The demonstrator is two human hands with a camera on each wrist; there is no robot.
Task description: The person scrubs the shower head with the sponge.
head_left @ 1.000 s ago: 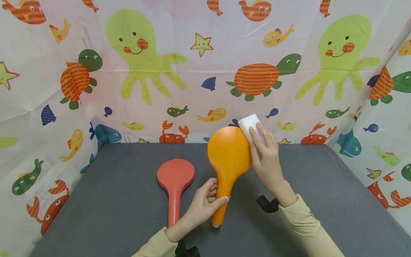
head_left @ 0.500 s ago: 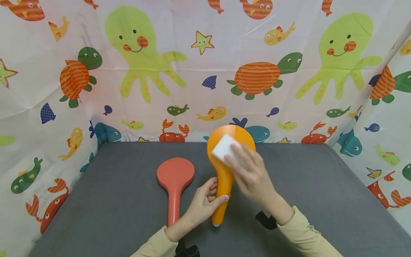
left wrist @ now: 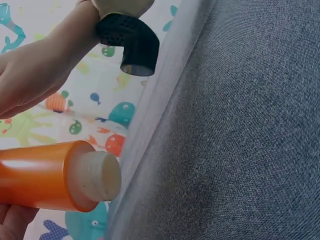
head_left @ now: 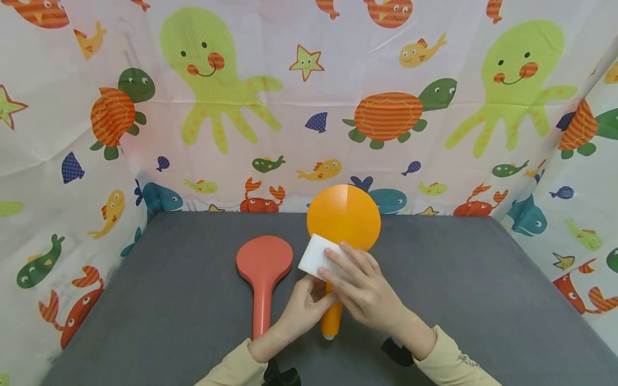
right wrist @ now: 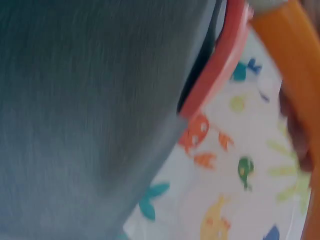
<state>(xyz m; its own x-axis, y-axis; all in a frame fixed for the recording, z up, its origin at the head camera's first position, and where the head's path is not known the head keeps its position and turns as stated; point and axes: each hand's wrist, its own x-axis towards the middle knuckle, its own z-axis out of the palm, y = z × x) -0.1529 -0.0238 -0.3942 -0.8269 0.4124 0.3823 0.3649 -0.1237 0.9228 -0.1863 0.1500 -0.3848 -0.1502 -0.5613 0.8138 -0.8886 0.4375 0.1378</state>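
Observation:
An orange paddle-shaped thing (head_left: 345,214), with a round flat head and a cylindrical handle, is held upright with its head towards the back. My left hand (head_left: 301,311) grips its handle. The handle's end carries an off-white stepped plug (left wrist: 97,176), seen closely in the left wrist view. In my right hand (head_left: 369,292) is a white block-shaped sponge (head_left: 313,254), in front of the paddle's neck and just above the left fingers. The right hand hides the neck and part of the handle. The right wrist view is blurred and shows the orange handle (right wrist: 295,65).
A similar red paddle-shaped thing (head_left: 264,262) lies on the grey cloth-covered table (head_left: 193,300), left of the orange one. A curtain (head_left: 285,123) printed with sea animals stands behind and at both sides. Black wrist mounts (head_left: 398,352) sit at the sleeves.
My right hand has brought the sponge from the head's upper right edge across its face, down and left to the neck. The left hand keeps its grip, almost unmoved.

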